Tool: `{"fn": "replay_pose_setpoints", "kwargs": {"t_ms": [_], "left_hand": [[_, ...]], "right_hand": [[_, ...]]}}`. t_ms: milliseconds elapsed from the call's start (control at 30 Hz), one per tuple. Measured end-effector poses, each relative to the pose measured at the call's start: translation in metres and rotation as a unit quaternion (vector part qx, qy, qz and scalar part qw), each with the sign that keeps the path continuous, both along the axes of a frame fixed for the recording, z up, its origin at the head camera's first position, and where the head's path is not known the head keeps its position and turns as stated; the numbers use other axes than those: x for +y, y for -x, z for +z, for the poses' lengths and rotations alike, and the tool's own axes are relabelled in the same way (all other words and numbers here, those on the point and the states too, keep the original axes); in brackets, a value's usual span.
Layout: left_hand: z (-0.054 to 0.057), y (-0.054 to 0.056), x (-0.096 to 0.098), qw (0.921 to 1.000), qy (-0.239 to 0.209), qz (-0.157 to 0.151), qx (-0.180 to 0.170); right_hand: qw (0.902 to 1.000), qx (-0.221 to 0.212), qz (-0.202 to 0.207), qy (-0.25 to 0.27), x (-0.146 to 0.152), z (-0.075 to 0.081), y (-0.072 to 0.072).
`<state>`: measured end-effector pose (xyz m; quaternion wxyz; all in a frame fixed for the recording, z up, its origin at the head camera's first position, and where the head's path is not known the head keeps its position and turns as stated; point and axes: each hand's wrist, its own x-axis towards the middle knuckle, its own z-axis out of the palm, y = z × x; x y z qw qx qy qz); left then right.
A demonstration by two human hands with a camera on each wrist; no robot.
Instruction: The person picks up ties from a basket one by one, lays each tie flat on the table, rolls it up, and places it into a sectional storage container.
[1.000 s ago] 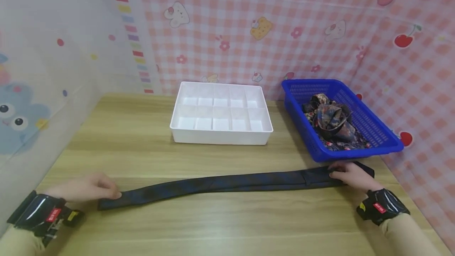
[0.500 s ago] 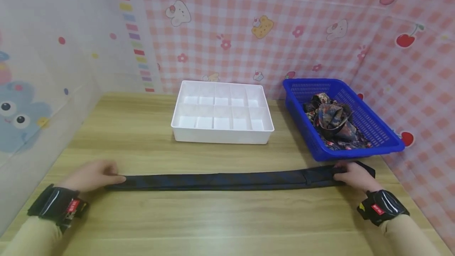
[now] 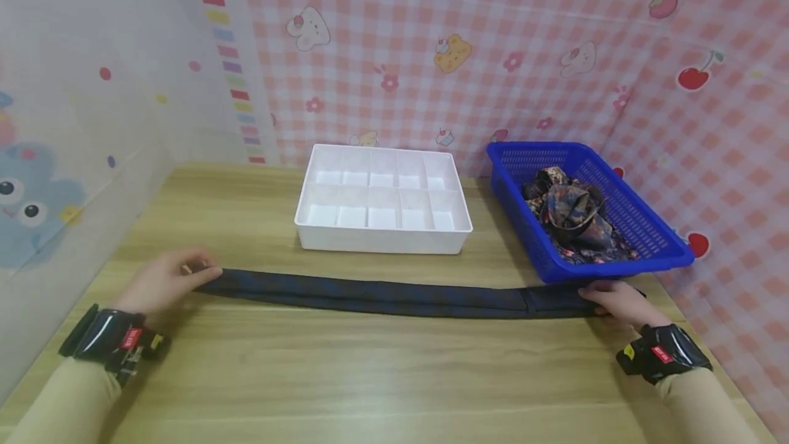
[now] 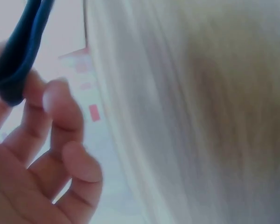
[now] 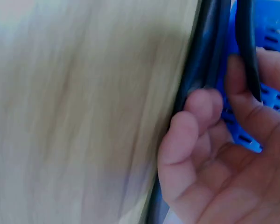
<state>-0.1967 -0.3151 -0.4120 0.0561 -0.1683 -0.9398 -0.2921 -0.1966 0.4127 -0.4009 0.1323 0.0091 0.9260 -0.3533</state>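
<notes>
A dark navy necktie (image 3: 382, 296) stretches from side to side across the table, its seam and keeper loop showing. At its left end my left hand (image 3: 166, 281) pinches the cloth between thumb and fingers. That end appears lifted among the fingers (image 4: 63, 100) in the left wrist view. Near the wider right end, my right hand (image 3: 616, 301) pinches the tie between thumb and index finger. In the right wrist view the other fingers (image 5: 179, 140) curl against the cloth. The tie's right tip is mostly hidden behind that hand.
A white divided box (image 3: 383, 238) with two rows of compartments stands at the back middle of the wooden table (image 3: 382, 382). On the right is a blue plastic basket (image 3: 641, 269) holding rolled and loose patterned ties (image 3: 570, 207). Printed cloth walls (image 3: 394, 53) enclose the table.
My left hand has moved away from me and slightly right, carrying the tie's left end toward the box. My right hand stays nearly in place, and the tie now slants the other way.
</notes>
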Motion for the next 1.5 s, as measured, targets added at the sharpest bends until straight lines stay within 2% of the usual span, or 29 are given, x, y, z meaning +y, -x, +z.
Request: {"fn": "replay_pose_setpoints", "kwargs": {"t_ms": [133,400,533,600,667,767,833,900,967,1067,1167,1267,1367,1500], "left_hand": [[-0.005,-0.002,-0.002,0.9994,0.022,-0.027,-0.006],[-0.006,-0.007,0.0,0.9963,0.021,-0.048,-0.069],[-0.006,-0.013,-0.003,0.9945,0.012,-0.047,-0.092],[-0.006,-0.018,-0.007,0.9935,0.008,-0.044,-0.105],[-0.007,-0.024,-0.012,0.9916,0.004,-0.049,-0.12],[-0.009,-0.027,-0.018,0.9906,0.021,-0.051,-0.125],[-0.008,-0.025,-0.018,0.9896,0.026,-0.054,-0.13],[-0.006,-0.021,-0.016,0.989,0.021,-0.061,-0.133],[0.0,-0.018,-0.017,0.9873,-0.009,-0.071,-0.142],[0.01,-0.008,-0.017,0.9858,-0.042,-0.088,-0.137],[0.021,0.002,-0.013,0.9861,-0.056,-0.087,-0.13],[0.027,0.009,-0.006,0.9851,-0.071,-0.093,-0.126],[0.026,0.009,0.005,0.9821,-0.095,-0.101,-0.128],[0.02,0.006,0.023,0.9802,-0.119,-0.106,-0.118]], "right_hand": [[0.9996,0.005,0.014,-0.023,0.002,-0.003,-0.001],[0.9919,0.073,0.036,-0.098,0.004,-0.001,-0.002],[0.9794,0.151,0.01,-0.133,0.005,0.003,-0.012],[0.9727,0.178,-0.006,-0.149,0.0,0.008,-0.021],[0.9686,0.189,-0.004,-0.162,-0.014,0.016,-0.028],[0.9706,0.176,0.048,-0.157,-0.052,0.03,-0.029],[0.9685,0.173,0.107,-0.143,-0.086,0.036,-0.024],[0.9631,0.165,0.179,-0.115,-0.124,0.034,-0.015],[0.9503,0.152,0.257,-0.089,-0.168,0.031,-0.004],[0.9285,0.105,0.354,-0.04,-0.236,0.029,0.012],[0.9082,0.063,0.414,0.008,-0.306,0.033,0.028],[0.9009,0.032,0.428,0.066,-0.367,0.034,0.041],[0.9114,-0.009,0.392,0.125,-0.411,0.025,0.048],[0.9327,-0.05,0.309,0.178,-0.447,0.014,0.049]]}}
